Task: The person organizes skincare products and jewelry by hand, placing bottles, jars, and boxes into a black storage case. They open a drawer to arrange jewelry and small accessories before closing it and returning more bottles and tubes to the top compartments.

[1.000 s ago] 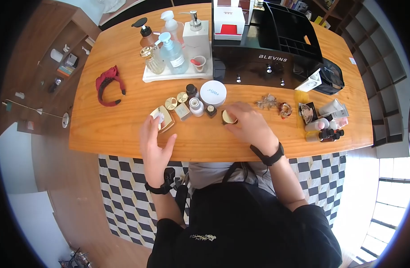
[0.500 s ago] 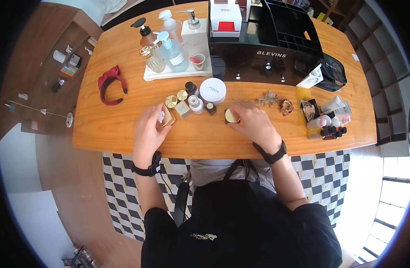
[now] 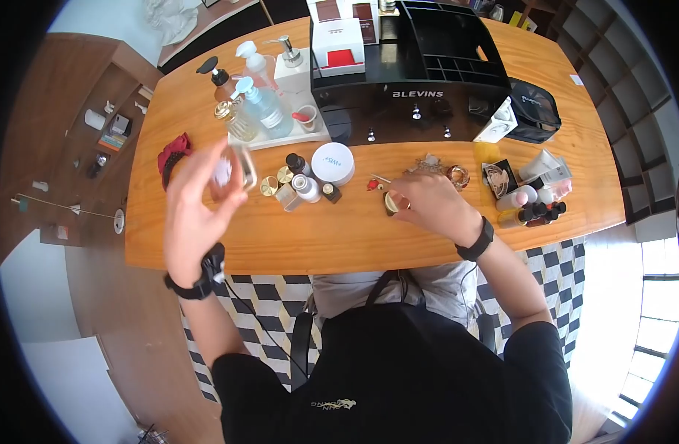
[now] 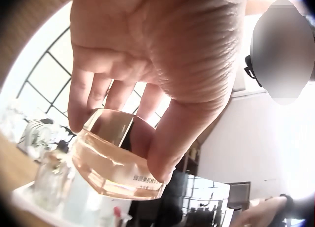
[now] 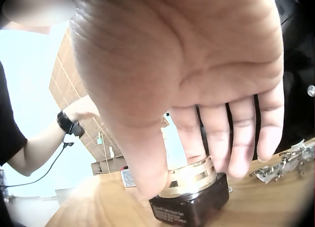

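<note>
Left hand [image 3: 185,211]: bends partway, with fingers and thumb gripping a faceted jar [image 4: 113,165].
Faceted jar: hangs within the left hand, raised above the wooden tabletop [image 3: 317,240]; shows clear, glossy, angular walls, tinted peach, with small printed characters.
Right hand [image 3: 439,207]: closes slightly, pinching a gold lid [image 5: 192,180] between thumb and forefinger, other fingers loosely extended.
Gold lid: gleams in smooth round bands atop the dark jar [image 5: 197,207].
Dark jar: sits beneath the right hand; looks squarish, rounded at the corners, glossy brown-black, pale-lettered; contact with the tabletop hard to tell.
White round container [image 3: 333,163]: lies between both hands, farther out; smooth and flat-topped.
Gold caps [image 3: 270,185]: shine just right of the left hand, round and metallic-looking.
White tray [image 3: 302,138]: carries pump bottles [image 3: 267,115] beyond the left hand.
Hair clips [image 3: 428,164]: glint just beyond the right hand, leaf-shaped.
</note>
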Tool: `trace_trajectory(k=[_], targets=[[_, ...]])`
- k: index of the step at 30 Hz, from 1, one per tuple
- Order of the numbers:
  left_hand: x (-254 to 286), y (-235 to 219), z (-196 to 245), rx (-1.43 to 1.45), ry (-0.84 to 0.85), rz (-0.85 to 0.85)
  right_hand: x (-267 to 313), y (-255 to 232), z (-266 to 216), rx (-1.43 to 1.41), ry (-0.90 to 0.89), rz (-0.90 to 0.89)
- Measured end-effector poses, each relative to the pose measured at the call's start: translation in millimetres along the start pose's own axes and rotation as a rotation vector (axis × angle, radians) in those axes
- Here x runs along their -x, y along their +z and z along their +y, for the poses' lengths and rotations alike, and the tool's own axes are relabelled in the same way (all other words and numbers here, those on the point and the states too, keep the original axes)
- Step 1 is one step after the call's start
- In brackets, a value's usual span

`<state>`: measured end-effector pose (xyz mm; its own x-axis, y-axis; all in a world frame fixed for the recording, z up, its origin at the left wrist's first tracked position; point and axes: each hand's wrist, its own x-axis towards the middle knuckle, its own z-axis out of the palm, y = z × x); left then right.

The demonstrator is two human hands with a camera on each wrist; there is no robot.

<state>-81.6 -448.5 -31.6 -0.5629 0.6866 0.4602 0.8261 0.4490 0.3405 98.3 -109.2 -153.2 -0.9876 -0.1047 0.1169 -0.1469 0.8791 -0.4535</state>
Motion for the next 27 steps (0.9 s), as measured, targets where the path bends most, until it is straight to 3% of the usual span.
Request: trace_trajectory(k=[5, 7, 10, 12, 15, 16, 19, 20, 27], targets=[[-118.7, 2.2, 69.0, -0.062, 0.361, -0.077, -1.6, 5.2, -1.5, 0.063, 0.023, 0.017], [-165.1, 25.7, 78.8, -0.099, 0.451, -0.113, -3.0, -3.1, -3.7, 0.052, 0.075, -0.110], [-219.8, 66.7, 85.4, -0.217, 0.513, -0.160, -1.2, 5.5, 3.8, 0.049, 0.041, -0.063], [-242.9, 91.9, 84.2, -0.245, 0.464, -0.274, -1.4, 11.3, 6.0, 0.053, 0.010, -0.026], [-263.0, 126.8, 64.2, -0.330, 0.559, -0.156, -1.5, 12.7, 3.9, 0.130, 0.017, -0.003], [-262.6, 125.2, 74.8, -0.325, 0.475, -0.247, -0.5, 10.4, 2.1, 0.136, 0.018, -0.010], [-269.3, 136.1, 72.5, -0.383, 0.457, -0.259, 0.7, 5.3, -1.4, 0.144, 0.026, -0.042], [-269.3, 139.9, 65.7, -0.368, 0.519, -0.182, 0.0, 3.7, -1.7, 0.153, 0.025, -0.064], [-275.8, 160.2, 49.1, -0.455, 0.541, -0.223, -0.6, 6.8, 0.9, 0.123, 0.000, -0.047]])
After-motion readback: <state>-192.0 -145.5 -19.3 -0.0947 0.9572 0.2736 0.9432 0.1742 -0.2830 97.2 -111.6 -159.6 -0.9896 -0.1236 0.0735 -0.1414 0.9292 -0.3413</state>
